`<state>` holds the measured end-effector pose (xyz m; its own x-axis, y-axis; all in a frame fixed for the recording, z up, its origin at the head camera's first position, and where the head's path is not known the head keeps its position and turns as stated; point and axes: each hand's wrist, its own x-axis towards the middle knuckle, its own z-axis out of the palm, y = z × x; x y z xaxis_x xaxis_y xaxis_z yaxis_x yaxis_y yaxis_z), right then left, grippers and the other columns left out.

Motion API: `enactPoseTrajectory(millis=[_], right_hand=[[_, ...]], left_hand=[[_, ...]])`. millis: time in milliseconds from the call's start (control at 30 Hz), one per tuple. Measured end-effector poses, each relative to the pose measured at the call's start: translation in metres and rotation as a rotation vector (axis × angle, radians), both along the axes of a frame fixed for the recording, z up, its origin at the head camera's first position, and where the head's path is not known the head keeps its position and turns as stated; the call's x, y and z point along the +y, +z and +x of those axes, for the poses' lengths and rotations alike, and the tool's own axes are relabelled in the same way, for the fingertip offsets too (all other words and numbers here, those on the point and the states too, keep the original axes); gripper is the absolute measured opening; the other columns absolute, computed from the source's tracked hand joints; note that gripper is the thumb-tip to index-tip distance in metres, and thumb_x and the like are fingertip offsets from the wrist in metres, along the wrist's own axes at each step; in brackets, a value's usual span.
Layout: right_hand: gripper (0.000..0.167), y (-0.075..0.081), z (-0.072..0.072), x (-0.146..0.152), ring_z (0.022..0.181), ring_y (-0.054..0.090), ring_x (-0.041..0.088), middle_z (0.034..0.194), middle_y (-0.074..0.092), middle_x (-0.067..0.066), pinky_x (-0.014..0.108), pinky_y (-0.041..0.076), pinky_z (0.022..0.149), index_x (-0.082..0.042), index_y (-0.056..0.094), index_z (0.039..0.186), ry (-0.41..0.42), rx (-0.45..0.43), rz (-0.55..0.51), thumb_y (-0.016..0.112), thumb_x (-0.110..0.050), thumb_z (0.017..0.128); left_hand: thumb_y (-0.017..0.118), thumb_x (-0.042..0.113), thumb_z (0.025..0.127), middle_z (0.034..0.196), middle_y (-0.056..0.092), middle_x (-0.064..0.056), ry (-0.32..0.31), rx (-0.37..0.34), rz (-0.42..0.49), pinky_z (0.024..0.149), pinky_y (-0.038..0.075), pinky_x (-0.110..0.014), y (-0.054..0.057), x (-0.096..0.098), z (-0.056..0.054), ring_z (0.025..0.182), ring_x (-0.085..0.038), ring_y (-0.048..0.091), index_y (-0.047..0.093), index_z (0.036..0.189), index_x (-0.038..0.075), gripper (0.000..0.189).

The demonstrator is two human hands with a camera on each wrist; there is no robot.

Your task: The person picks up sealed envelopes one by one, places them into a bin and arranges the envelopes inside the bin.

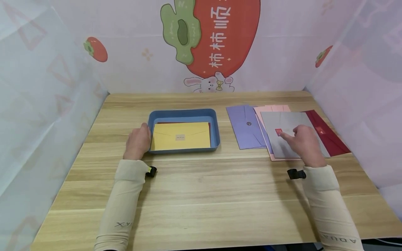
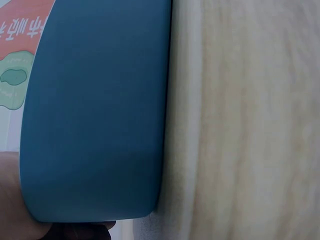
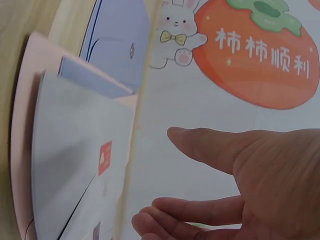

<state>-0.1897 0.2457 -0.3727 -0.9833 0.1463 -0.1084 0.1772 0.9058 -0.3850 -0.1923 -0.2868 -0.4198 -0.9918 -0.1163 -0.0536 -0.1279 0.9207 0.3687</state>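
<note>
My left hand (image 1: 138,141) grips the left wall of a blue tray (image 1: 182,151). In the left wrist view the tray's side (image 2: 97,110) fills much of the picture, and the fingertips are partly hidden. A yellow envelope (image 1: 166,139) lies in the tray, with a dark red edge showing beneath it. Over a grey envelope (image 1: 273,122) with a red seal, my right hand (image 1: 306,143) holds nothing. The right wrist view shows its thumb (image 3: 200,142) extended, apart from the fingers. Purple (image 1: 242,129), pink (image 1: 277,108) and dark red envelopes (image 1: 328,134) overlap around the grey one.
The wooden table (image 1: 201,195) ends at a printed backdrop (image 1: 132,69) with a persimmon and a rabbit. White curtains (image 1: 31,104) stand along both sides. Dark items and a cable lie below the front right edge.
</note>
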Motion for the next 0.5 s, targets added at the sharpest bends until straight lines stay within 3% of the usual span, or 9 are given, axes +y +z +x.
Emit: enactPoseTrajectory(millis=[167,267,400,500], right_hand=[[0.068,0.0,0.005,0.015,0.095,0.058,0.043,0.132,0.056,0.042,0.046,0.056,0.073,0.017,0.054,0.137,-0.067,-0.068,-0.006,0.07,-0.038,0.101],[0.068,0.0,0.008,0.021,0.084,0.058,0.038,0.115,0.06,0.037,0.035,0.049,0.061,0.017,0.056,0.134,-0.077,-0.115,0.007,0.072,-0.04,0.099],[0.06,-0.004,0.009,0.025,0.068,0.054,0.029,0.08,0.053,0.022,0.034,0.045,0.057,0.015,0.062,0.106,-0.084,-0.197,0.023,0.072,-0.043,0.098],[0.056,-0.008,0.008,0.027,0.066,0.051,0.026,0.073,0.045,0.014,0.034,0.043,0.059,0.011,0.063,0.096,-0.09,-0.246,0.034,0.072,-0.045,0.097]], left_hand=[[0.031,0.021,0.115,0.099,0.063,-0.034,-0.003,-0.003,0.001,0.07,0.053,-0.057,0.001,0.001,-0.001,0.089,-0.049,0.066,0.05,0.115,-0.004,0.032],[0.03,0.021,0.115,0.1,0.063,-0.035,-0.004,-0.007,0.002,0.071,0.054,-0.058,0.001,0.002,0.0,0.091,-0.051,0.067,0.05,0.115,-0.004,0.032],[0.03,0.021,0.115,0.102,0.064,-0.038,-0.006,-0.001,-0.001,0.073,0.054,-0.061,0.001,0.001,0.0,0.095,-0.056,0.067,0.05,0.115,-0.005,0.033],[0.03,0.021,0.115,0.101,0.064,-0.037,-0.008,0.001,-0.006,0.074,0.054,-0.06,0.001,0.001,0.001,0.094,-0.054,0.067,0.05,0.115,-0.005,0.033]])
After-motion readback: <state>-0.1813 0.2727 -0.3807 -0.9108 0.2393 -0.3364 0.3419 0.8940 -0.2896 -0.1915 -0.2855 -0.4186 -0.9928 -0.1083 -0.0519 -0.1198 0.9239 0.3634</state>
